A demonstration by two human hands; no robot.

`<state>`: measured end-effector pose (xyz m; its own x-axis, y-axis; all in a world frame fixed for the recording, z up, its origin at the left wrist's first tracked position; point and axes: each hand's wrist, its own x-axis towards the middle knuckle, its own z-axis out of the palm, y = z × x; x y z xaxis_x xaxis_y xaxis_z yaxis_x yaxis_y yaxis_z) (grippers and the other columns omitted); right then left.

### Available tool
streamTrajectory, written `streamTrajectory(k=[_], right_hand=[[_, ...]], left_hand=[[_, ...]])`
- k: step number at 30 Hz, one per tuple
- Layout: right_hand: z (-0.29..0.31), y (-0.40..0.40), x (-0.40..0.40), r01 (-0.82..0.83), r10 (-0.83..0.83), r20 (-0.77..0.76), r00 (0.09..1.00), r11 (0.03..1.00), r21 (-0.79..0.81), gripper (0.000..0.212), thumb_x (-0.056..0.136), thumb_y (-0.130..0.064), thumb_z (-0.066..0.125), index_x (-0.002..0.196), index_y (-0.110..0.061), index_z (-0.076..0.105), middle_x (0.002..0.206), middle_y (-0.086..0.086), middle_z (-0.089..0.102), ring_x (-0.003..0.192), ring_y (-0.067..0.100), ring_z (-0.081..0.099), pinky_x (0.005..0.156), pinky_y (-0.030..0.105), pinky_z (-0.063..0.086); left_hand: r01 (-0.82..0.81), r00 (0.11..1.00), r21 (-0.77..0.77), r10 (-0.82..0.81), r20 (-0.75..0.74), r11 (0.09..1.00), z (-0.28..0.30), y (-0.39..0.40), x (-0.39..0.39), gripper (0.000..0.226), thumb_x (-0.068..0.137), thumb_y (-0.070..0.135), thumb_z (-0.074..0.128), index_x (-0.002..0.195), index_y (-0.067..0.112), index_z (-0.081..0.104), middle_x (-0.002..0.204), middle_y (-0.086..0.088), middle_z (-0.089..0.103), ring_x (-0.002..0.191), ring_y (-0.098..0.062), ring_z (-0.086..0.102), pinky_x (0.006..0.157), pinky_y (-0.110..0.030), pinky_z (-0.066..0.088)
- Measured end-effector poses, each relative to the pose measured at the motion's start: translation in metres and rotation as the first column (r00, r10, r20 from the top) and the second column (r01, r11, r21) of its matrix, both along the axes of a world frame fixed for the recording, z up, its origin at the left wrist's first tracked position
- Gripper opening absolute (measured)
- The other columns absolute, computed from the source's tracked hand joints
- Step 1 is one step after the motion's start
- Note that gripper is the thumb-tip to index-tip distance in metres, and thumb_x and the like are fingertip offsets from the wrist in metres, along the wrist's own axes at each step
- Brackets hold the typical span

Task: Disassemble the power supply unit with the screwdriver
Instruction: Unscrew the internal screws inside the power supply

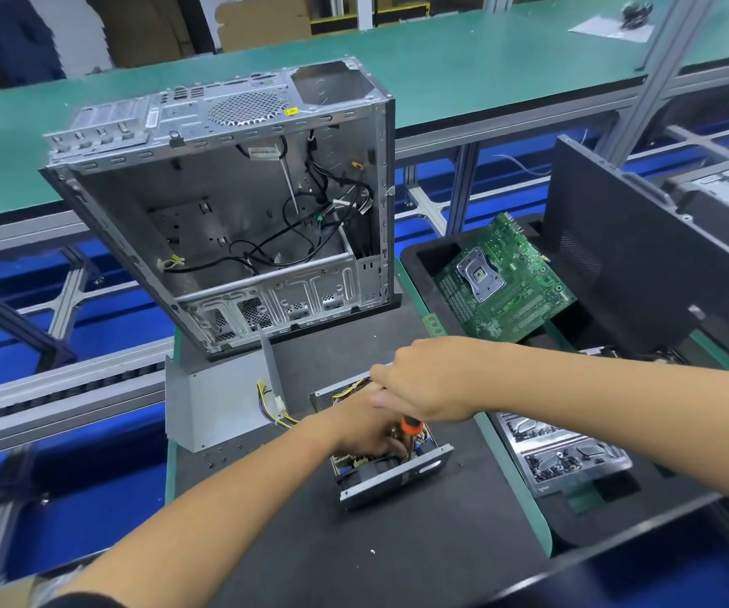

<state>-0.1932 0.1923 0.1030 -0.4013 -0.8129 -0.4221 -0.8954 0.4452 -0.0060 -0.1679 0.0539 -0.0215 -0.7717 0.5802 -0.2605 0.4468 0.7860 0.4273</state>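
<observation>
Fingers (391, 445) of the left hand (362, 425) reach into the opened power supply unit (391, 469) at lower centre on the desk (420, 555); their grasp is hidden. Right hand (424, 379) clenches the orange-handled screwdriver (411, 425), tip buried inside the unit. At right, a tray (542, 487) holds small dark parts, too blurred to identify.

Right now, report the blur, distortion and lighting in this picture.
Head view: wide-angle bending curves the green bench and frame rails; edges smear, notably the bottom left corner; lighting even, shadows soft; right hand on the screwdriver and the power supply unit stay fairly sharp.
</observation>
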Motion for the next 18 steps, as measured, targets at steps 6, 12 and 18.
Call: streamTrajectory(k=[6, 12, 18], right_hand=[[0.005, -0.002, -0.001, -0.038, 0.065, 0.324, 0.944, 0.995, -0.091, 0.027, 0.08, -0.002, 0.057, 0.104, -0.013, 0.05, 0.092, 0.005, 0.061, 0.088, 0.026, 0.055, 0.071, 0.036, 0.045], [-0.003, 0.001, 0.002, -0.007, 0.016, 0.102, 0.995, 0.996, -0.09, 0.014, 0.095, -0.028, 0.047, 0.094, -0.014, 0.044, 0.096, 0.011, 0.06, 0.074, 0.026, 0.045, 0.064, 0.034, 0.036], [-0.001, 0.003, -0.003, -0.005, 0.04, 0.277, 0.96, 0.992, -0.125, 0.022, 0.086, -0.011, 0.056, 0.107, -0.013, 0.048, 0.096, 0.006, 0.058, 0.085, 0.026, 0.052, 0.07, 0.035, 0.041]], left_hand=[[0.012, 0.998, -0.088, -0.007, 0.058, 0.996, -0.001, 0.001, 0.002, 0.028, 0.093, 0.028, 0.056, 0.113, 0.009, 0.063, 0.119, -0.012, 0.06, 0.109, -0.024, 0.051, 0.085, -0.018, 0.032], [-0.018, 0.993, -0.049, 0.024, 0.114, 0.999, 0.002, 0.005, 0.0, 0.022, 0.088, 0.025, 0.065, 0.105, 0.01, 0.068, 0.11, -0.007, 0.067, 0.106, -0.02, 0.056, 0.087, -0.019, 0.039], [0.01, 0.999, -0.081, -0.006, 0.053, 0.997, 0.0, 0.004, 0.002, 0.025, 0.09, 0.027, 0.06, 0.107, 0.008, 0.062, 0.109, -0.012, 0.063, 0.104, -0.025, 0.053, 0.071, -0.014, 0.028]])
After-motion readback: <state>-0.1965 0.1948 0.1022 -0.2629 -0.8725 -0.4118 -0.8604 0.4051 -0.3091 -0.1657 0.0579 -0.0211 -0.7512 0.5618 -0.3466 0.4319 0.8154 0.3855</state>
